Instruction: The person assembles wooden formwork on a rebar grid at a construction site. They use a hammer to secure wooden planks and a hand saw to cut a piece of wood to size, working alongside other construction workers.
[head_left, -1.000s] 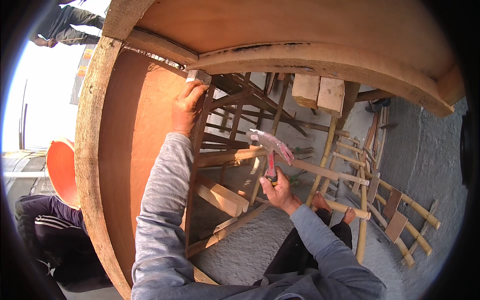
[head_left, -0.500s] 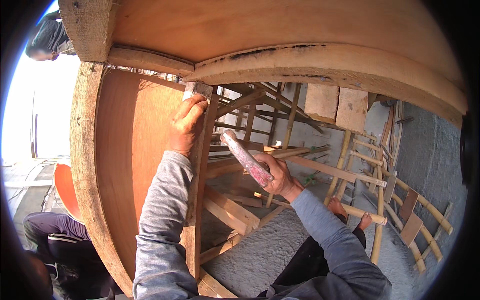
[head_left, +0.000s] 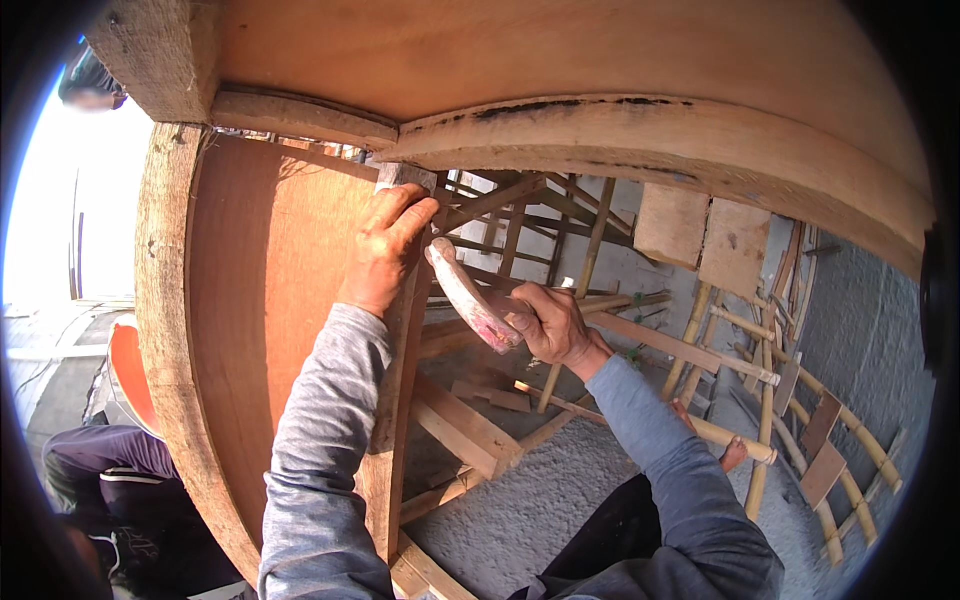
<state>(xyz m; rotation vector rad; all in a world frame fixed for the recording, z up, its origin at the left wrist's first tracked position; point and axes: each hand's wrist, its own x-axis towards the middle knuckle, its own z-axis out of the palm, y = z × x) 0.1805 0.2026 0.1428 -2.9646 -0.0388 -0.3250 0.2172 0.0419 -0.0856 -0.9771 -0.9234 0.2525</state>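
My left hand (head_left: pixel 388 245) is closed at the upper end of an upright wooden post (head_left: pixel 405 176), its fingers bent over the post's right edge. What the fingertips pinch there, if anything, is hidden. My right hand (head_left: pixel 553 328) is wrapped round a hammer (head_left: pixel 465 295) with worn red paint. The rounded end of its head points up and left, close beside the post and just below my left fingers. Behind the post stands a reddish plywood panel (head_left: pixel 270 330) framed by a thick timber (head_left: pixel 168 260).
Overhead runs a curved-looking beam (head_left: pixel 600 135) under a plywood sheet (head_left: pixel 560 45). Bamboo scaffolding (head_left: pixel 765 400) stands at right by a grey wall (head_left: pixel 865 330). Loose timber (head_left: pixel 465 425) lies below. A seated person's leg (head_left: pixel 110 455) and an orange container (head_left: pixel 132 370) show at left.
The hammer has moved left and slightly up, its rounded end now nearer the post and my left hand. My left hand stays at the post's top; the whole view has shifted slightly.
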